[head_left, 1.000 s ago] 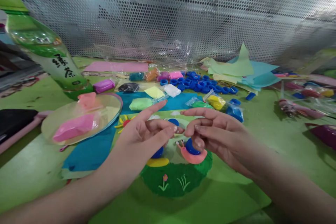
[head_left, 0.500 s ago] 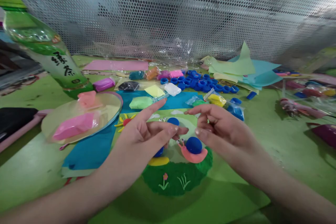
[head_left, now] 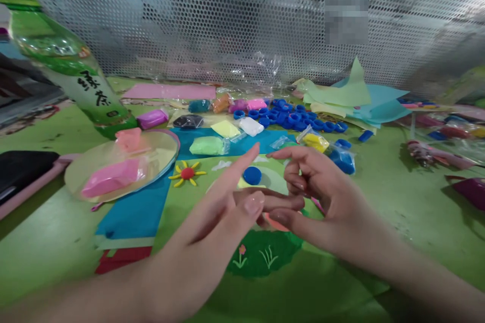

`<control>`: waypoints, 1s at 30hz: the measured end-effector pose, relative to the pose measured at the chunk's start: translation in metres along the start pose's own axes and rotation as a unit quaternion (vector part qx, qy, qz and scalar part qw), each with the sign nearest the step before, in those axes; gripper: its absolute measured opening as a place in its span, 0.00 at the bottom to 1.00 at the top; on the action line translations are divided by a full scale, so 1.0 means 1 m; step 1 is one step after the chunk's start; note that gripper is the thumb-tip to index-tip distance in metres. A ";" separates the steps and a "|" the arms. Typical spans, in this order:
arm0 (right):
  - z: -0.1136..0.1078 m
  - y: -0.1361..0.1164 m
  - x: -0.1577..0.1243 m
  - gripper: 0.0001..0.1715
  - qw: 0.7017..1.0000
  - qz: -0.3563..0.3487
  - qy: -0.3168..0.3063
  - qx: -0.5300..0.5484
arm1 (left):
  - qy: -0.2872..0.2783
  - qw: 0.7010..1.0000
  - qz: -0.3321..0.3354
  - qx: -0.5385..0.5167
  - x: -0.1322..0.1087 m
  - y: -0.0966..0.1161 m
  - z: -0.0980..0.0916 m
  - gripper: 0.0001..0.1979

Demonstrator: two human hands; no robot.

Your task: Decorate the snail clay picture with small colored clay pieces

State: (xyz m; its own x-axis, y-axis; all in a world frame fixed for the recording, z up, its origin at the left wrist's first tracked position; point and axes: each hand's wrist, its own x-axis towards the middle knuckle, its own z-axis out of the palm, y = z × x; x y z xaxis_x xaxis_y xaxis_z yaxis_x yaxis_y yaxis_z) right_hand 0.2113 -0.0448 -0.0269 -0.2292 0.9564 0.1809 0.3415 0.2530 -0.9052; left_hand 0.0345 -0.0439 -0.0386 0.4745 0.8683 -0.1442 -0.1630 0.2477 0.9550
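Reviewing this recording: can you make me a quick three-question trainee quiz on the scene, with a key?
1. True or false: the sun has a red centre and yellow rays.
2. What colour are the heaped caps? A) orange B) blue C) white
3. Which is nearer the sun: the left hand or the right hand?

Key: 1. True. 2. B. 3. The left hand.

Left fingers beside right fingers

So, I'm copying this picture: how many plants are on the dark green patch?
2 visible: the pink flower and the grass tuft to its right, both on the patch. The left hand may hide more.
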 end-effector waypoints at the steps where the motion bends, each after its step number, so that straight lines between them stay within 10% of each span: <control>1: -0.001 -0.001 0.000 0.27 1.000 0.008 -0.019 0.012 | -0.018 1.000 -0.003 0.007 0.000 0.000 0.000 0.30; 16: -0.011 0.001 0.001 0.33 0.996 -0.020 -0.078 -0.034 | -0.078 0.983 -0.081 -0.148 0.008 0.006 0.002 0.42; 30: -0.025 -0.002 -0.003 0.36 0.992 -0.013 -0.102 -0.075 | -0.107 0.952 -0.155 -0.239 0.008 0.010 -0.001 0.32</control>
State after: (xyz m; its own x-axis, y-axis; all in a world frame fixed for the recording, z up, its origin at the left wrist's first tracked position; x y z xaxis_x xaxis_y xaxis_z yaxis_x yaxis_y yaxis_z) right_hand 0.2338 -0.0441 -0.0163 -0.4144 0.9037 0.1078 0.4608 0.3105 -0.8314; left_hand 0.0362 -0.0345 -0.0305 0.7217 0.6261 -0.2952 -0.3370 0.6903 0.6402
